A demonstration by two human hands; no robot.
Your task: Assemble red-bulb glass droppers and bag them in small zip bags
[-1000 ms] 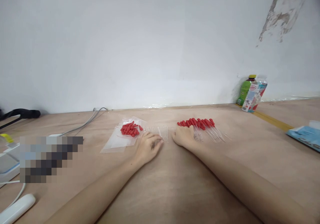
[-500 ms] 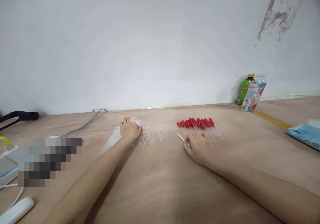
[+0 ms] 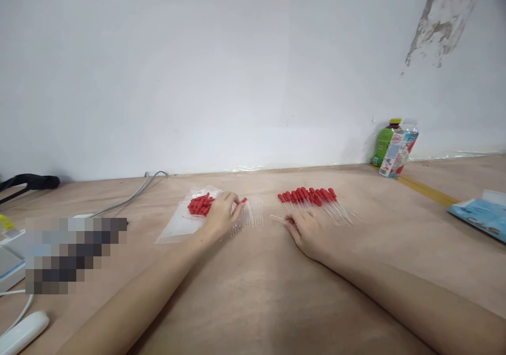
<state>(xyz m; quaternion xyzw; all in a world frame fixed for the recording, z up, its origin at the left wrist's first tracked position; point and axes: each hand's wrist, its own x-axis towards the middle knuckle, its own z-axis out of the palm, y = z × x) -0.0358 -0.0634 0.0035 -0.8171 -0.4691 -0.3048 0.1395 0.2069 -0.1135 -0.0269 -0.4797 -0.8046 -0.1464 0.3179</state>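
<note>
My left hand [image 3: 221, 215] pinches a single red rubber cap [image 3: 243, 200] at its fingertips, just over a row of clear glass tubes [image 3: 253, 213] lying on the wooden table. Behind it, several loose red caps [image 3: 200, 205] rest on a clear plastic bag [image 3: 177, 226]. My right hand [image 3: 306, 228] holds one clear glass tube [image 3: 277, 218], whose end sticks out to the left toward the other hand. Beyond my right hand lies a row of finished droppers with red caps [image 3: 312, 197].
Two drink bottles [image 3: 391, 146] stand against the white wall at the right. A blue packet [image 3: 480, 217] lies at the far right. Grey cables [image 3: 134, 194], a white device [image 3: 23, 331] and a black object [image 3: 29, 181] sit on the left side.
My left hand came off the bag of caps and moved right with one red cap pinched. My right hand shifted slightly left, still holding the glass tube.
</note>
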